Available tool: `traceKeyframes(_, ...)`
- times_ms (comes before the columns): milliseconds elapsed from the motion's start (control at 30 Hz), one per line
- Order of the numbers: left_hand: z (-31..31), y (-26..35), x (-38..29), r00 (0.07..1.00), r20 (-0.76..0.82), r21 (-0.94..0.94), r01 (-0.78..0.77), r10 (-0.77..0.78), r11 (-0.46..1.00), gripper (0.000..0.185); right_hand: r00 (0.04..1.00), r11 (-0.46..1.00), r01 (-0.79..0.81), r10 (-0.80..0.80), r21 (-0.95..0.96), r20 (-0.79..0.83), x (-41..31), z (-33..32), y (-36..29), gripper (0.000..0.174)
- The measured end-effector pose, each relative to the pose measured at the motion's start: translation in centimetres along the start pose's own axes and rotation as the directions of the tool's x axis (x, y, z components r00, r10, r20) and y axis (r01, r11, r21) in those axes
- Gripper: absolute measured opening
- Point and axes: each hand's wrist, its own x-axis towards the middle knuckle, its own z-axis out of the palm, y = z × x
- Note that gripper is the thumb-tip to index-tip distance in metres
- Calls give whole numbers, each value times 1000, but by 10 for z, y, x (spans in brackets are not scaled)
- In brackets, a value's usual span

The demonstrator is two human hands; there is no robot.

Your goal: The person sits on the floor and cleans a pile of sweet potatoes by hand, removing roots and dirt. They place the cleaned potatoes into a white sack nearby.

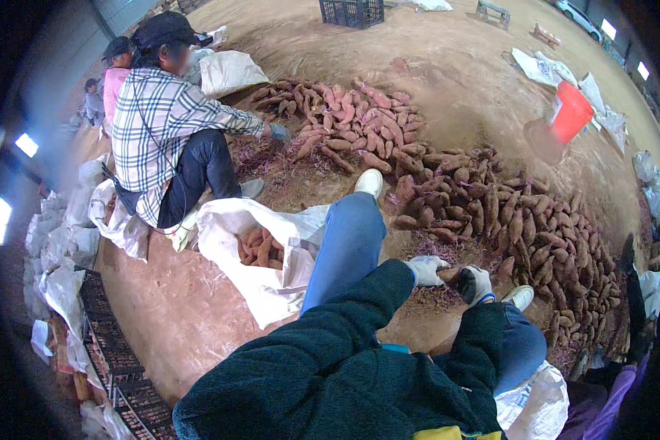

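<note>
In a white work glove, my left hand [428, 270] grips one end of a sweet potato [449, 274]. My right hand [474, 285], in a white glove with a dark palm, holds its other end; the fingers partly hide it. Below both hands lie thin purplish sprouts or roots [432, 297] on the dirt floor. A long heap of sweet potatoes [528, 225] curves in front of me and off to the right, with pinker ones [363, 115] at its far end. Left of my leg, a white woven sack [231, 220] stands gaping with several sweet potatoes [261, 247] inside.
A co-worker in a checked shirt [159, 126] sits at left, a gloved hand [279, 132] at the heap. Others sit behind, and someone in purple [610, 401] is at lower right. A red bucket [572, 113], black crates [352, 12] and a white sack [536, 401] stand around.
</note>
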Motion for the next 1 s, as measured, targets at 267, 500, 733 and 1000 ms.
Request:
traceKeyframes(267, -10, -1, 10, 1000, -10, -33, -10, 10, 999, 57, 923, 819, 348, -384, -457, 13, 14, -2, 2, 11)
traceKeyframes(500, -12, 10, 23, 993, -81, -790, -119, 90, 601, 47, 890, 789, -87, 337, 608, -309, 8, 3, -50, 24)
traceKeyframes(733, -24, 25, 15, 965, -205, -946, -238, 161, 222, 50, 872, 714, 27, 325, 700, -365, 16, 0, -91, 23)
traceKeyframes(1000, -27, -6, 41, 950, -179, -873, -33, 257, -487, 56, 882, 781, 3, 293, 625, -370, 26, 8, -94, 30)
